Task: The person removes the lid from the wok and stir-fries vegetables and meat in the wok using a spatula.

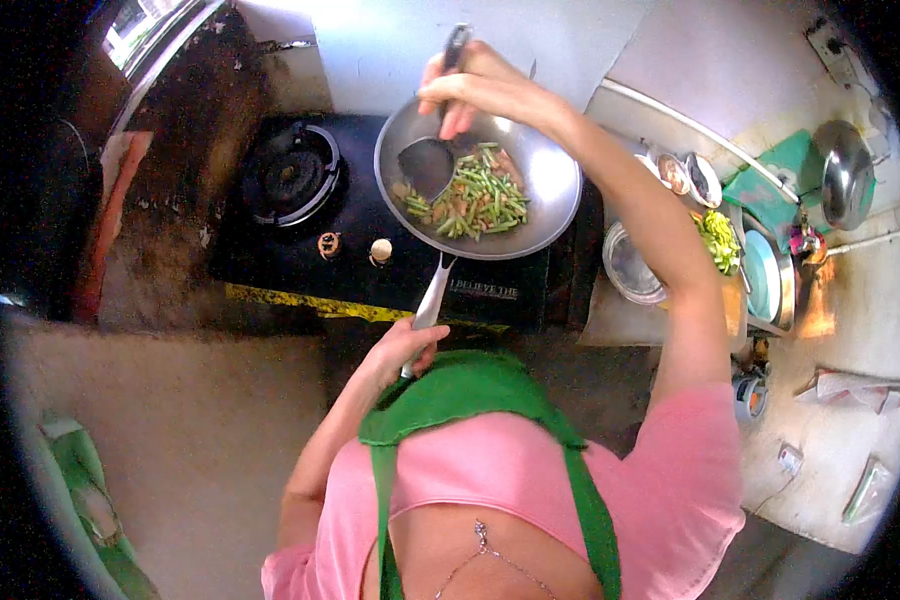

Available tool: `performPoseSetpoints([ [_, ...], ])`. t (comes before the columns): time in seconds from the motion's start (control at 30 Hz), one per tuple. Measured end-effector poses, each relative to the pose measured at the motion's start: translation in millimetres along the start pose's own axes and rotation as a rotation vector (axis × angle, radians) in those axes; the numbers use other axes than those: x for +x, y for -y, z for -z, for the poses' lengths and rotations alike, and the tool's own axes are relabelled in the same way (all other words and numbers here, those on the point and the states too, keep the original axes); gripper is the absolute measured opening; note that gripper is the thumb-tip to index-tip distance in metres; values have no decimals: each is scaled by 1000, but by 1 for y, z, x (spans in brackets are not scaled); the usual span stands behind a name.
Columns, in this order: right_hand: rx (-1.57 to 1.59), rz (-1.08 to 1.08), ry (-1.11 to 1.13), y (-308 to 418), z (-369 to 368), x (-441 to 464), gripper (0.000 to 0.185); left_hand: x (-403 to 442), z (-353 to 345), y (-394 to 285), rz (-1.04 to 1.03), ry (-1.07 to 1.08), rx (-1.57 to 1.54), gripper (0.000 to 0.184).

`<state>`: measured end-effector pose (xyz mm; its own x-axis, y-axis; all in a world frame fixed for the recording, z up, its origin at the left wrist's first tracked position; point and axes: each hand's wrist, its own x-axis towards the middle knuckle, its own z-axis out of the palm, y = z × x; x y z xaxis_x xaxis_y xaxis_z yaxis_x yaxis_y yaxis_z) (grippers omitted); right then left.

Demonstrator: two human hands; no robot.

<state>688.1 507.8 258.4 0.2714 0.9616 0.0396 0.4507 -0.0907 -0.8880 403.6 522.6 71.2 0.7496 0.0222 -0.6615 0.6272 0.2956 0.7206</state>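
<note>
A steel wok [555, 190] sits over the right side of the black gas stove. My left hand [406, 346] is closed round its long metal handle [434, 300]. Cut green beans [490, 197] with small brownish pieces lie in the wok's middle and lower left. Above the wok, my right hand [470, 85] grips the dark handle of a black spatula [427, 166]. The spatula's broad head is down in the wok, at the left edge of the beans. My right fingers partly cover its shaft.
Left of the wok are a bare burner [292, 175] and two stove knobs [381, 250]. On the right counter stand a clear bowl [630, 262], chopped yellow-green vegetables [718, 240], small dishes [704, 180], a light blue dish [761, 275] and a leaning metal lid [842, 175].
</note>
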Motion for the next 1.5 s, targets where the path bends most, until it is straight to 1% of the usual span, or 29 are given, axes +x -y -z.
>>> performPoseSetpoints([
  [0.03,4,-1,-15,-4,-8,7,21,-2,0,-1,4,5,14,27],
  [0.1,52,-121,23,-11,-22,18,22,-5,-5,-4,-44,-47,-55,27],
  [0.13,-1,-135,31,-15,-29,16,23,-6,-7,-6,-43,-38,-46,27],
  [0.27,-412,11,64,-26,-49,-6,25,-2,-4,-4,-21,-24,-26,30],
  [0.3,-447,1,102,-13,-47,-21,22,0,-1,-3,-18,1,-21,32],
  [0.33,-527,110,78,-10,-43,-37,19,0,0,-3,-20,5,-26,32],
  [0.37,-510,207,105,-8,-38,-54,20,-1,0,-3,-10,9,-38,31],
  [0.4,-421,255,147,-2,-35,-75,18,0,-1,-3,0,11,-50,31],
  [0.47,-404,361,206,6,-38,-119,8,1,1,-2,-11,32,-64,31],
  [0.5,-424,347,282,6,-40,-140,6,2,1,-2,-26,51,-71,30],
  [0.53,-598,278,331,8,-41,-158,7,3,-2,-4,-30,53,-79,30],
  [0.57,-638,207,329,-7,-44,-173,8,2,-5,-7,-11,27,-57,28],
  [0.67,-918,344,320,-69,-43,-196,22,2,-6,-5,1,24,-40,25],
  [0.73,-1002,304,347,-88,-33,-194,24,4,-8,0,-2,43,-60,23],
  [0.77,-1034,283,296,-92,-31,-193,24,5,-8,1,-16,26,-47,23],
  [0.8,-1002,259,236,-77,-29,-188,18,6,-7,1,-33,8,-34,23],
  [0.87,-892,252,-36,-62,-26,-169,9,6,-7,1,-34,25,-49,23],
  [0.9,-876,205,-110,-49,-19,-155,9,5,-8,1,-34,46,-61,24],
  [1.0,-761,13,-277,-53,14,-99,29,6,-6,1,-46,52,4,24],
  [1.07,-656,-225,-377,-59,29,-70,34,6,-6,1,-47,43,-8,24],
  [1.13,-505,-265,-497,-79,41,-53,33,7,-7,3,-46,33,-21,24],
  [1.17,-265,-244,-533,-99,43,-52,30,9,-7,7,-22,17,-36,23],
  [1.2,-278,-231,-521,-99,45,-49,30,12,-9,5,-11,-2,-62,23],
  [1.27,16,-244,-473,-106,39,-57,23,8,-9,4,19,-4,-63,24],
  [1.3,-49,-301,-395,-86,34,-66,20,8,-8,3,3,5,-53,24],
  [1.33,-52,-299,-389,-77,34,-72,20,9,-9,2,-16,15,-44,24],
  [1.4,-40,-193,-296,-68,34,-81,19,8,-11,2,-17,0,-58,24],
  [1.47,-42,-145,-298,-68,34,-78,18,7,-11,1,-18,-13,-61,24],
  [1.5,-420,-62,-323,-75,35,-72,17,5,-11,-1,-5,-8,-47,24],
])
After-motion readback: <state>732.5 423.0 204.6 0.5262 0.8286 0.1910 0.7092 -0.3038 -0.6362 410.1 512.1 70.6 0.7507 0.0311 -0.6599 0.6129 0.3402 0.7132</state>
